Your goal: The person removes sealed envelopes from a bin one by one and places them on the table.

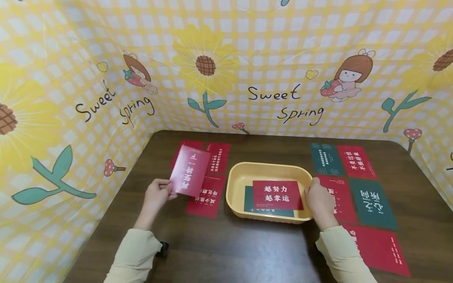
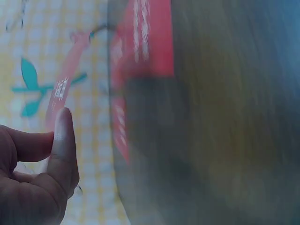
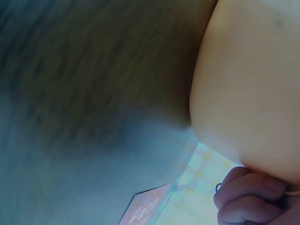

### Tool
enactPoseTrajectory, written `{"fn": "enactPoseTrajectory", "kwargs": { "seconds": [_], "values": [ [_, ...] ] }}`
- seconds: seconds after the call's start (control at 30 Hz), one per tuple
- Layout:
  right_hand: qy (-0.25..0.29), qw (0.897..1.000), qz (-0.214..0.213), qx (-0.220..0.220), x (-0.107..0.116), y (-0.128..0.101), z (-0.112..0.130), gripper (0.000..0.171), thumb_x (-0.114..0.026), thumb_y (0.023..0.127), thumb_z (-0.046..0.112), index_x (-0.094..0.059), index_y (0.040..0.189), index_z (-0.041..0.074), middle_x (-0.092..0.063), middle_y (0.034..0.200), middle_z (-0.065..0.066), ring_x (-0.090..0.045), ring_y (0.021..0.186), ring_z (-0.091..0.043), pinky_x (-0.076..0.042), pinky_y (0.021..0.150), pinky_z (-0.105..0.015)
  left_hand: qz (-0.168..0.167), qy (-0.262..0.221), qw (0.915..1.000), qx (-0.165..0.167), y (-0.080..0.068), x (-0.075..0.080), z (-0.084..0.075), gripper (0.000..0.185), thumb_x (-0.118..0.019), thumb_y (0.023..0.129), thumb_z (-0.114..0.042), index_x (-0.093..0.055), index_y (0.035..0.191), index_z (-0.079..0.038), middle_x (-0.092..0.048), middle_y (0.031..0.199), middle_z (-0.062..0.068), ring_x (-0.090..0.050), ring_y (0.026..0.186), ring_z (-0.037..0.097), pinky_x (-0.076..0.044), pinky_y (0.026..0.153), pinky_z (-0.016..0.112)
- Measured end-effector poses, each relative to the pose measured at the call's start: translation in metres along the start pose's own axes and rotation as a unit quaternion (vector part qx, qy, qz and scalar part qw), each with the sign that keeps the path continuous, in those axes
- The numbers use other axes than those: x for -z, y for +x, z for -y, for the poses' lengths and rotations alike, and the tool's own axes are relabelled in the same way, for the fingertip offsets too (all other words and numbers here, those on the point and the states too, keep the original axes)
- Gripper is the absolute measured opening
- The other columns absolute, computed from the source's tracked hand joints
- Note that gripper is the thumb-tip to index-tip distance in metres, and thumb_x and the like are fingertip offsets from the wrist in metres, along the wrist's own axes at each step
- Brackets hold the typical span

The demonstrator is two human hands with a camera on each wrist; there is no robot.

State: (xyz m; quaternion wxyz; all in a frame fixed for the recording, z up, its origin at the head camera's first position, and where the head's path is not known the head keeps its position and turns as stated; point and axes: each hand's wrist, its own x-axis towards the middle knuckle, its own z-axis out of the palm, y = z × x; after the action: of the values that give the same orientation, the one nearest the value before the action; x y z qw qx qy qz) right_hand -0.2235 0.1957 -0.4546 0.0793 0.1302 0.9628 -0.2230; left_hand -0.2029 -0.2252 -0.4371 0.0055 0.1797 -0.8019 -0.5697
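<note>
The left hand (image 1: 155, 195) is pinching a red card (image 1: 189, 170) by its lower edge, holding it up off the brown table (image 1: 219, 251) above other red cards. The right hand (image 1: 319, 201) is gripping the right rim of the yellow tray (image 1: 235, 182) (fingers curled over it). Inside, a red card is lying over a green one.

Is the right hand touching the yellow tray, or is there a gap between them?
Touching. In the right wrist view, the fingers curl against the yellow tray at its rim. The head view agrees: the right hand sits on the tray's right edge.
</note>
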Motion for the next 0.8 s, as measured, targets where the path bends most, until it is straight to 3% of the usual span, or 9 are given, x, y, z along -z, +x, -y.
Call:
{"fn": "enactPoseTrajectory", "kwargs": {
  "seconds": [0.17, 0.27, 0.5, 0.63, 0.7, 0.8],
  "values": [
    [-0.004, 1.0, -0.007, 0.001, -0.002, 0.001, -0.001, 0.031, -0.049, 0.094, 0.015, -0.041, 0.113, -0.007, -0.062, 0.086, -0.028, -0.06, 0.07, -0.036, -0.05, 0.068, -0.051, 0.016, 0.033, 0.998, 0.051, 0.005, 0.028, 0.018, 0.037, -0.042, 0.096, 0.0, -0.034, 0.123, 0.024, -0.056, 0.092, 0.022, -0.061, 0.055, 0.0, -0.055, 0.058, 0.017],
    [-0.006, 1.0, -0.015, 0.001, -0.004, 0.001, -0.001, 0.03, -0.048, 0.094, 0.015, -0.041, 0.113, -0.007, -0.063, 0.088, -0.03, -0.061, 0.071, -0.037, -0.051, 0.07, -0.052, 0.02, 0.056, 0.9952, 0.077, 0.006, 0.037, 0.026, 0.036, -0.041, 0.096, 0.0, -0.035, 0.122, 0.024, -0.056, 0.085, 0.019, -0.061, 0.054, 0.002, -0.055, 0.058, 0.019],
    [-0.005, 1.0, -0.016, 0.001, -0.003, 0.001, -0.002, 0.029, -0.047, 0.094, 0.016, -0.041, 0.111, -0.006, -0.062, 0.088, -0.03, -0.061, 0.071, -0.038, -0.051, 0.07, -0.052, 0.029, 0.087, 0.9911, 0.097, 0.008, 0.04, 0.037, 0.036, -0.042, 0.092, 0.001, -0.039, 0.118, 0.025, -0.057, 0.076, 0.013, -0.059, 0.053, 0.003, -0.055, 0.056, 0.02],
    [-0.007, 1.0, -0.013, 0.0, -0.003, 0.002, -0.001, 0.029, -0.048, 0.094, 0.016, -0.041, 0.112, -0.007, -0.063, 0.089, -0.03, -0.061, 0.071, -0.038, -0.051, 0.07, -0.052, 0.029, 0.13, 0.9866, 0.094, 0.008, 0.039, 0.039, 0.038, -0.044, 0.088, -0.002, -0.046, 0.115, 0.025, -0.058, 0.068, 0.007, -0.057, 0.053, 0.003, -0.053, 0.054, 0.019],
    [-0.007, 1.0, -0.013, -0.001, -0.003, 0.002, -0.001, 0.03, -0.048, 0.094, 0.016, -0.042, 0.112, -0.007, -0.063, 0.089, -0.03, -0.061, 0.071, -0.037, -0.052, 0.07, -0.052, 0.026, 0.159, 0.983, 0.088, 0.008, 0.039, 0.039, 0.034, -0.044, 0.086, -0.004, -0.053, 0.107, 0.022, -0.058, 0.066, 0.006, -0.056, 0.053, 0.004, -0.052, 0.054, 0.02],
    [-0.006, 1.0, -0.014, -0.003, -0.003, 0.001, -0.001, 0.03, -0.048, 0.094, 0.016, -0.042, 0.113, -0.007, -0.063, 0.088, -0.029, -0.06, 0.07, -0.036, -0.051, 0.069, -0.051, 0.025, 0.222, 0.9721, 0.072, 0.006, 0.039, 0.039, 0.024, -0.044, 0.082, -0.007, -0.061, 0.078, 0.009, -0.057, 0.061, 0.004, -0.054, 0.052, 0.008, -0.049, 0.053, 0.022]
  ]
}}
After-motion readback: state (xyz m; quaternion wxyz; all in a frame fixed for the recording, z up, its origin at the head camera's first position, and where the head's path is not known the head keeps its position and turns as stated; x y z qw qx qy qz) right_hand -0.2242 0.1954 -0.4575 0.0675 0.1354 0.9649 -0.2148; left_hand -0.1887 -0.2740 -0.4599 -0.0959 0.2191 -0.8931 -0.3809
